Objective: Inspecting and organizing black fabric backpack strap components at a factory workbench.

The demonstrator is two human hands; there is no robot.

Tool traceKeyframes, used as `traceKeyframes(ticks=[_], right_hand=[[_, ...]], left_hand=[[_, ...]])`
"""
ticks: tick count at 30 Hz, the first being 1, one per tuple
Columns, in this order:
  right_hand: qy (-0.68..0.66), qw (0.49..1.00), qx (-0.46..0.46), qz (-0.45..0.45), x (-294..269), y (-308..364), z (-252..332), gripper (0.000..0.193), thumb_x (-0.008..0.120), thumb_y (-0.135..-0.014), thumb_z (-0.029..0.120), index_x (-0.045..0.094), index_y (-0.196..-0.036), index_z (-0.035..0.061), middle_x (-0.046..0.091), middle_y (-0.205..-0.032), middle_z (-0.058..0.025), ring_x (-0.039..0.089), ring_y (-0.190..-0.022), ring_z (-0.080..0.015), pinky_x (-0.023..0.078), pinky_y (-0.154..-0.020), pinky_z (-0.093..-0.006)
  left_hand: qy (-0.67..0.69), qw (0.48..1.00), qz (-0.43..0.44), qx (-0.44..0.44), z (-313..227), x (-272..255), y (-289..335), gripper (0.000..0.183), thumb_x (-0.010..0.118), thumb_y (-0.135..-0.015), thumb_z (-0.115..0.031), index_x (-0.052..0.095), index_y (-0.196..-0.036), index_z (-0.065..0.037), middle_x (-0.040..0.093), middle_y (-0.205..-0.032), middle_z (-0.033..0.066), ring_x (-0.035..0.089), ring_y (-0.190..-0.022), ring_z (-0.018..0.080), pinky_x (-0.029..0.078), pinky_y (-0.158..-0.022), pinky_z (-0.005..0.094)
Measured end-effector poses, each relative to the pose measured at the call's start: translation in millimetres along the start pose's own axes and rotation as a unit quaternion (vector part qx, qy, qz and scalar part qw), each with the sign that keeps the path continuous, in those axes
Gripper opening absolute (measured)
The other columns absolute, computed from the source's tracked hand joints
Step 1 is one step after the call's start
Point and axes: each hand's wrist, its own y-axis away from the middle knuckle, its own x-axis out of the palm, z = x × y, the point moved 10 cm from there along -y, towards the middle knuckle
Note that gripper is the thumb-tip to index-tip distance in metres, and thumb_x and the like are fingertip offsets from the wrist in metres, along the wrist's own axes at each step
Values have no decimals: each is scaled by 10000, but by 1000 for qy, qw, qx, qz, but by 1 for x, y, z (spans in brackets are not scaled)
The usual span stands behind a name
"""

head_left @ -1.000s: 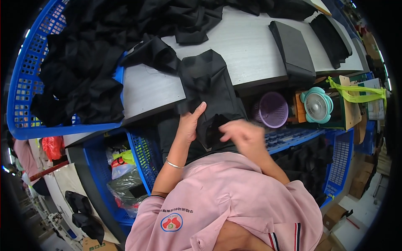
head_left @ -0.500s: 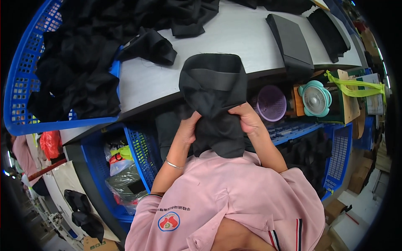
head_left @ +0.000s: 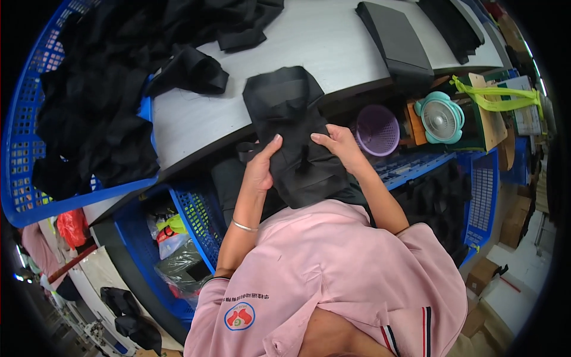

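Observation:
A black fabric piece (head_left: 294,169) hangs between my two hands in front of my chest. Its far end lies at the edge of the grey-white table (head_left: 196,125), and its near end reaches my shirt. My left hand (head_left: 260,171) grips the left side, thumb on top and fingers hidden beneath. On the opposite side my right hand (head_left: 341,147) pinches the cloth in the same way, its thumb pointing inward. A narrow black strip (head_left: 245,152) sticks out beside my left thumb.
At the left, a blue basket (head_left: 77,199) overflows with black cloth (head_left: 101,119). Flat dark stacks (head_left: 398,44) lie on the table's far right. A purple bin (head_left: 379,132), a turquoise fan (head_left: 441,118) and a blue crate (head_left: 480,196) stand to the right. Another blue basket (head_left: 196,217) holds bagged items.
The fabric's upper part has flattened from an open, tube-like shape. Both hands have moved slightly away from my body, and the right thumb now lies further in over the cloth. The view has turned slightly.

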Motion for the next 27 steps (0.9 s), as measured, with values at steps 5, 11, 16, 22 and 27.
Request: traceKeyframes(ticks=[5,11,16,22,27], right_hand=[[-53,997,-59,9,-4,21,-3,229,730,-911,193,554,-827,75,611,-763,52,565,-675,-6,467,-581,-194],[16,992,109,61,-18,90,-27,249,745,-856,122,590,-1034,45,642,-800,-37,603,-614,-65,463,-517,-211],[191,942,-255,-108,-17,118,61,449,796,-775,120,598,-1174,60,586,-1113,-103,609,-955,-213,495,-786,-319],[482,691,-456,-285,13,144,110,333,722,-712,-45,667,-1033,23,607,-919,-96,612,-775,-272,501,-677,-365],[316,736,-419,-427,-78,170,101,255,669,-782,-87,695,-1015,13,633,-797,-80,609,-619,-221,475,-555,-308]], left_hand=[[30,997,-48,-46,5,-11,3,380,674,-953,-213,618,-1212,60,681,-1191,149,672,-1069,249,532,-972,364],[57,995,-54,60,-36,-19,6,413,681,-952,-228,608,-1264,33,661,-1262,123,640,-1136,248,484,-1027,380],[17,995,-73,62,-28,-6,10,405,683,-952,-224,613,-1260,29,664,-1255,118,645,-1123,242,492,-1012,373],[-62,987,-138,62,-5,2,28,421,675,-958,-237,602,-1272,34,658,-1254,131,636,-1140,254,488,-1024,389],[28,996,-74,-46,-8,4,23,517,649,-970,-311,556,-1314,64,612,-1319,185,611,-1185,323,483,-1040,477]])
